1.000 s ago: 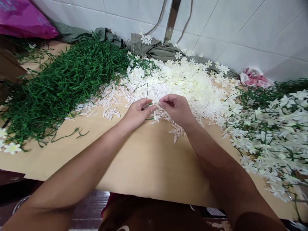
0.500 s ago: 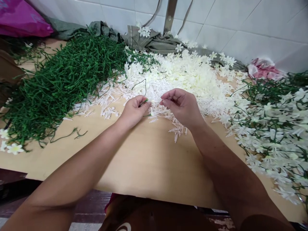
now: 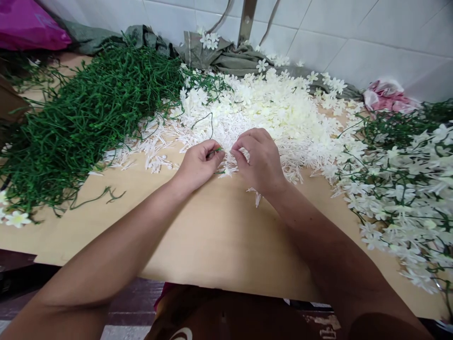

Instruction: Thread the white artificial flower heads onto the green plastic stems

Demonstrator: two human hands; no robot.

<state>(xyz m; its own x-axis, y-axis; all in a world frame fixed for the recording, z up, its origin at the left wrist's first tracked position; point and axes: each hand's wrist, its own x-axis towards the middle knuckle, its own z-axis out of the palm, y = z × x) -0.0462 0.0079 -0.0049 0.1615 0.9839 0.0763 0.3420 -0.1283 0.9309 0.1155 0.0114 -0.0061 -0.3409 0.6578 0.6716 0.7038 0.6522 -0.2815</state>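
Note:
My left hand (image 3: 203, 163) is closed in a pinch on a green artificial flower stem (image 3: 211, 125); its thin end curves up behind the fingers and a green tip shows at the thumb. Close to that tip, my right hand (image 3: 256, 158) has thumb and fingertips pinched together. Whatever lies between them is too small to make out. Beyond both hands spreads a heap of white artificial flowers (image 3: 283, 106), with many thin white stalks (image 3: 155, 153) along its near side.
A large pile of green stems (image 3: 95, 108) lies at the left. Flowers joined to stems (image 3: 403, 203) are heaped at the right. Tan board (image 3: 212, 236) covers the table. A pink bag (image 3: 31, 26), grey-green cloth (image 3: 219, 56) and a tiled wall (image 3: 339, 35) stand behind.
My right hand has moved left, bringing its fingertips nearer the stem tip in my left hand. My left hand keeps its pinch on the stem. The view has shifted slightly.

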